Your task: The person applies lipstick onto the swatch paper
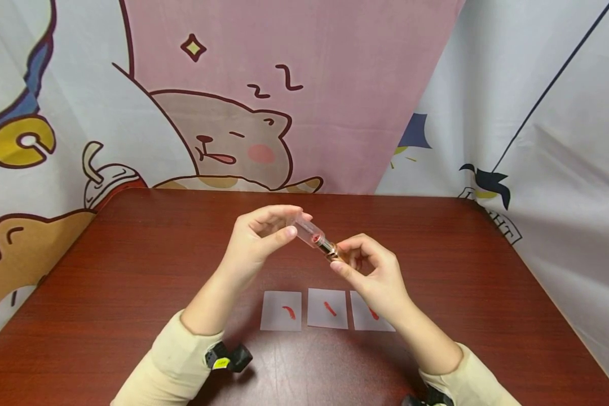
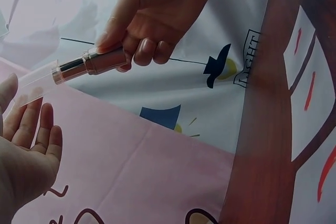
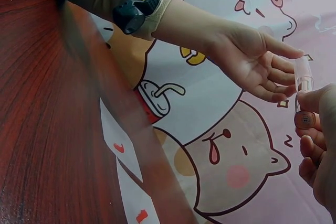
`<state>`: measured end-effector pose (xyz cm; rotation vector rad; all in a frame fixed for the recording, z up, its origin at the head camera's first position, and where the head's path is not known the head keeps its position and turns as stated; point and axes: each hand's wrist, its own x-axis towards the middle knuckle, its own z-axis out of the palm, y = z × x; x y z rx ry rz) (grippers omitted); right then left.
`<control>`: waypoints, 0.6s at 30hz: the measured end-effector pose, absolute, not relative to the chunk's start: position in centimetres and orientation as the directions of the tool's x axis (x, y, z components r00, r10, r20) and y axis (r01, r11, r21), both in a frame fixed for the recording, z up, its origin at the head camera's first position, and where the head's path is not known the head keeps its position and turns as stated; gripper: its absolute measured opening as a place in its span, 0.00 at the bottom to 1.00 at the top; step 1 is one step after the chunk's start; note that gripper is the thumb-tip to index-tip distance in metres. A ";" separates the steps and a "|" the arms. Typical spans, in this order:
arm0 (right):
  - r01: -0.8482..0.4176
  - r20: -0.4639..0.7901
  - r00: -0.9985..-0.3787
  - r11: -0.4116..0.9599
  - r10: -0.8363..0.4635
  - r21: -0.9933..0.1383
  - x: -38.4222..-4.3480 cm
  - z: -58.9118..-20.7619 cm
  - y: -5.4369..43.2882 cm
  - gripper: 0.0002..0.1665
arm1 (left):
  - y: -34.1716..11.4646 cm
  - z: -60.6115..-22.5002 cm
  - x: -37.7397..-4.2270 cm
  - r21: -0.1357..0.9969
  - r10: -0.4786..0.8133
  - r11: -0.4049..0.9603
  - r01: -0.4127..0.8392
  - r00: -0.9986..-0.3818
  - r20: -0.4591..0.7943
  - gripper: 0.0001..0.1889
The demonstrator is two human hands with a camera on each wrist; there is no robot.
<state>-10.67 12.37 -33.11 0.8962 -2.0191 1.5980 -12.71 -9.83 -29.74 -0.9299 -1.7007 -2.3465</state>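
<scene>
Above the table, my left hand [image 1: 254,242] pinches a clear lipstick cap [image 1: 305,228] between thumb and fingers. My right hand [image 1: 378,270] grips the base of a lipstick [image 1: 330,250] with a gold and dark case. The cap's mouth is at the lipstick's collar, and a red tip shows through the clear wall in the head view. In the left wrist view the cap [image 2: 41,81] and the lipstick case [image 2: 79,68] lie in one slanting line. My right thumb lies along the case, and the other fingers curl beneath it.
Below the hands, three white paper squares lie in a row on the brown table [image 1: 157,270]: a left one [image 1: 274,321], a middle one [image 1: 320,318] and a right one [image 1: 360,321]. Each bears a red streak. A cartoon-printed cloth [image 1: 345,101] hangs behind the table.
</scene>
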 end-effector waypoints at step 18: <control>-0.706 0.670 -0.704 0.129 -0.237 -0.696 -10.6 -33.0 12.3 0.19 | -8.8 -30.5 -12.6 0.854 0.317 -0.348 0.386 -0.809 0.495 0.13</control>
